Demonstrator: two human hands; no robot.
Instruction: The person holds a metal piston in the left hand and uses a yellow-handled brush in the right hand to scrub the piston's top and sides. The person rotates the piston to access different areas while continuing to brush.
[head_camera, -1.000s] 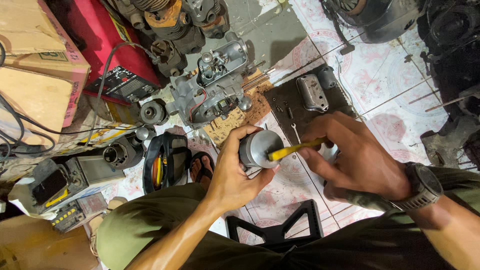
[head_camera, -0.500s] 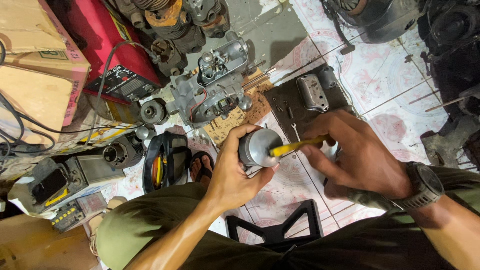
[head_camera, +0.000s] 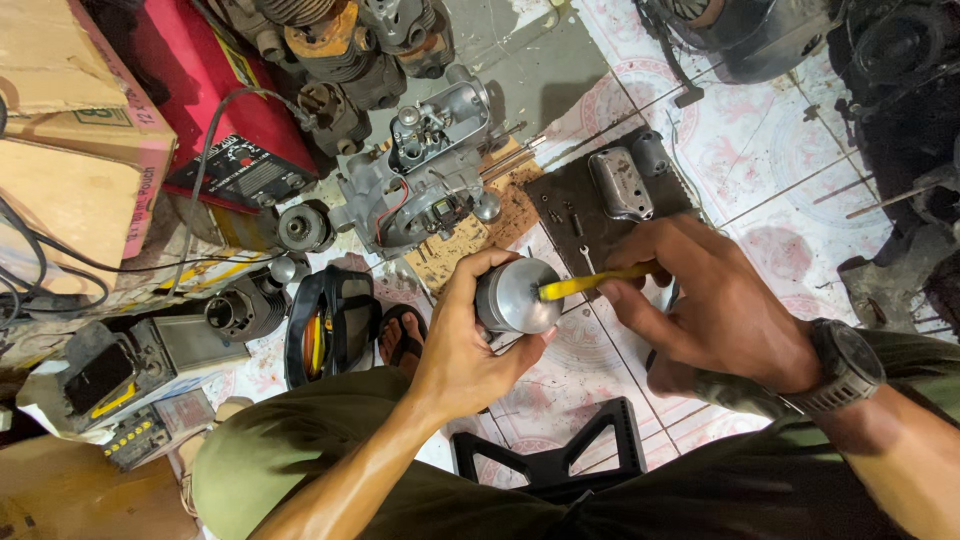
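Note:
My left hand (head_camera: 465, 345) grips a grey metal piston (head_camera: 518, 296), its flat round crown facing up and to the right. My right hand (head_camera: 705, 310), with a dark watch on the wrist, holds a thin yellow-handled tool (head_camera: 590, 282) whose tip rests on the upper right of the piston crown. Both hands are above my lap and a patterned tile floor.
A grey engine block (head_camera: 425, 170) lies on cardboard ahead. A dark mat (head_camera: 560, 195) carries a metal cover (head_camera: 620, 183) and small screws. A red machine (head_camera: 215, 90), cardboard boxes (head_camera: 70, 130), a black stool (head_camera: 560, 460) and my sandalled foot (head_camera: 403, 335) surround me.
The yellow tool's tip has slid a little upward across the piston crown. My view has shifted slightly; my left hand keeps the piston steady.

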